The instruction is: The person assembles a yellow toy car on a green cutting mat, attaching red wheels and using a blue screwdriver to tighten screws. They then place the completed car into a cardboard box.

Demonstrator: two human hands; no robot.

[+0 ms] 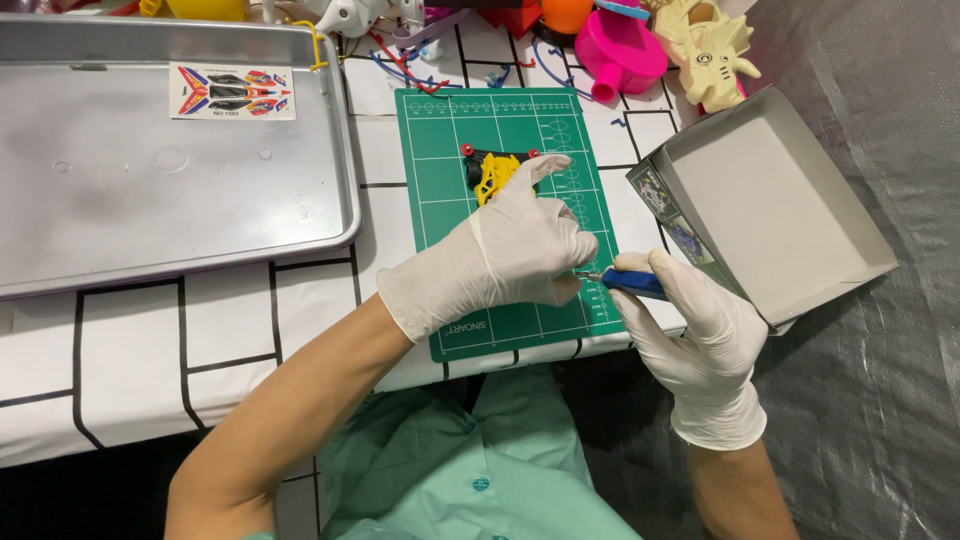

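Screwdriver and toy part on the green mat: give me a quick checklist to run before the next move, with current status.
1. Right hand grips blue screwdriver: ok.
2. Screwdriver tip meets left hand fingertips; whether a screw sits there: cannot tell.
3. Yellow-and-black toy part lies on green cutting mat, left index finger touching it: ok.
4. Open cardboard box beside the mat, not over it: ok.
5. Sticker sheet lies in metal tray: ok.

Table (pixel 230 330): tray (pixel 150 250); green mat (pixel 440 200)
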